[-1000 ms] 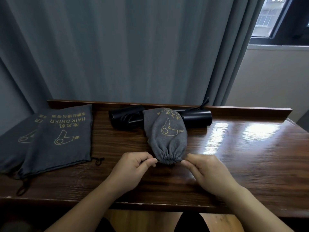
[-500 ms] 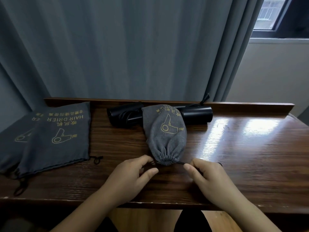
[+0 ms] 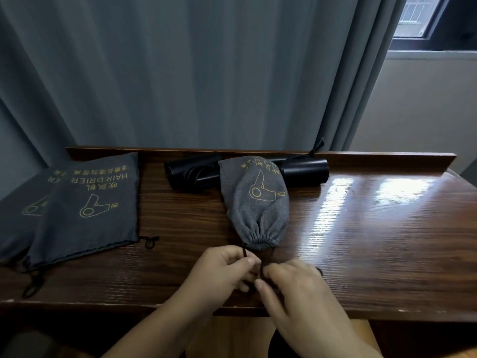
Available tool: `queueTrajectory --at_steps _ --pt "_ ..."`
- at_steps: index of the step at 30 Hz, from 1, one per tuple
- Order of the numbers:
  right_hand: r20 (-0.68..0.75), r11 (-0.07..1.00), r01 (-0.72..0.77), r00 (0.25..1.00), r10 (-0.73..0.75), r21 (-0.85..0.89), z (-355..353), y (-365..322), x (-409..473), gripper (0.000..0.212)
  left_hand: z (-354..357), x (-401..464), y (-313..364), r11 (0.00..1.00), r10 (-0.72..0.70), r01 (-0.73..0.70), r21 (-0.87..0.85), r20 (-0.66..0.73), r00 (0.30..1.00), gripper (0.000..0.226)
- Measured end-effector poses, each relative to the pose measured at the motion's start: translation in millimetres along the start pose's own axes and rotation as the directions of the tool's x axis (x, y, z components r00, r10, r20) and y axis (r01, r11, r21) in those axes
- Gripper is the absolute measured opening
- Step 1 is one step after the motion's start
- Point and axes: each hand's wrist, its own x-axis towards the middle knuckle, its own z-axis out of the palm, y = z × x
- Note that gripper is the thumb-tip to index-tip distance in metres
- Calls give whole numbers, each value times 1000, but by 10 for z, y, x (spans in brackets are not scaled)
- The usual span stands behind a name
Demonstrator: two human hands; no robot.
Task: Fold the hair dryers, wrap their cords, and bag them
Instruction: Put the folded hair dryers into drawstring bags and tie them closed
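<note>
A stuffed grey drawstring bag (image 3: pixel 258 202) with a gold hair-dryer print lies in the middle of the wooden table (image 3: pixel 361 241), its gathered mouth toward me. My left hand (image 3: pixel 222 272) and my right hand (image 3: pixel 291 285) meet just below that mouth, each pinching the dark drawstring (image 3: pixel 245 254). Behind the bag lie two black hair dryers, one on the left (image 3: pixel 191 174) with its cord wrapped round it and one on the right (image 3: pixel 304 171). Two flat grey bags lie at the left, one on top (image 3: pixel 87 205) and one beneath (image 3: pixel 23 202).
A raised wooden ledge (image 3: pixel 387 157) runs along the table's back edge in front of a grey curtain (image 3: pixel 180 73). Loose drawstring loops (image 3: pixel 151 241) trail from the flat bags near the front left. A window (image 3: pixel 426 19) shows at the top right.
My hands have come together from either side of the bag's mouth to a spot just below it, bringing the drawstring ends with them. The bag's mouth stays gathered.
</note>
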Motion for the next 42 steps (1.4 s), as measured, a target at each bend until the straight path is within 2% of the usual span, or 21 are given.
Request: queueTrajectory --at_steps 3,6,7,9,11,12,14,17,21,23,25,27,30,31,32,34,37,42 --pt "72 993 112 991 -109 -40 44 -58 -19 20 78 -21 37 944 -131 139 -299 47 990 24" --pt "36 974 224 974 -223 -36 -2 -40 -9 25 78 -14 42 900 -174 192 -391 81 981 22" --pt "-10 984 179 984 -179 16 -36 -16 -6 27 73 -15 47 890 -186 205 -407 87 979 21" --pt "-56 975 -65 995 79 211 -105 59 24 27 62 -13 44 888 -204 221 -404 84 975 20" --pt "51 869 -300 951 305 393 -85 120 48 24 52 -4 37 891 -203 220 -398 85 975 19" --pt "130 807 -356 933 335 472 -45 145 52 24 51 0 36 890 -195 215 -402 91 977 18" --pt "243 709 -379 926 290 595 27 152 70 26 56 12 31 889 -179 205 -409 102 979 18" --pt "284 683 -362 931 230 634 89 126 74 38 42 22 12 902 -159 181 -393 88 983 19" --pt "301 521 -391 920 252 759 3 137 85 18 -35 58 -44 940 -116 106 -325 -13 993 21" --pt "296 491 -374 927 231 786 -129 151 86 8 -66 63 -64 964 -84 62 -258 -76 994 22" --pt "252 480 -325 944 213 814 -271 168 85 10 -70 56 -88 981 -46 25 -193 -107 993 23" --pt "205 385 -285 950 235 878 -409 148 111 7 -63 47 -124 992 -6 -9 -125 -122 993 27" --pt "209 222 -262 949 235 939 -487 120 157 27 -49 22 -156 997 75 -74 13 -132 988 26" --pt "213 228 -265 949 231 937 -474 112 182 23 -45 14 -168 994 103 -98 38 -145 984 24" --pt "224 284 -284 948 225 916 -437 117 202 26 -41 13 -179 992 124 -118 46 -161 979 23" --pt "277 469 -346 937 211 813 -320 103 242 46 -29 8 -178 988 154 -150 33 -185 971 19" --pt "349 680 -398 911 218 616 -172 92 289 48 -21 15 -183 981 195 -190 43 -207 959 14" --pt "288 769 -361 928 237 528 -117 45 297 37 -45 -22 -193 977 213 -203 66 -203 956 14"
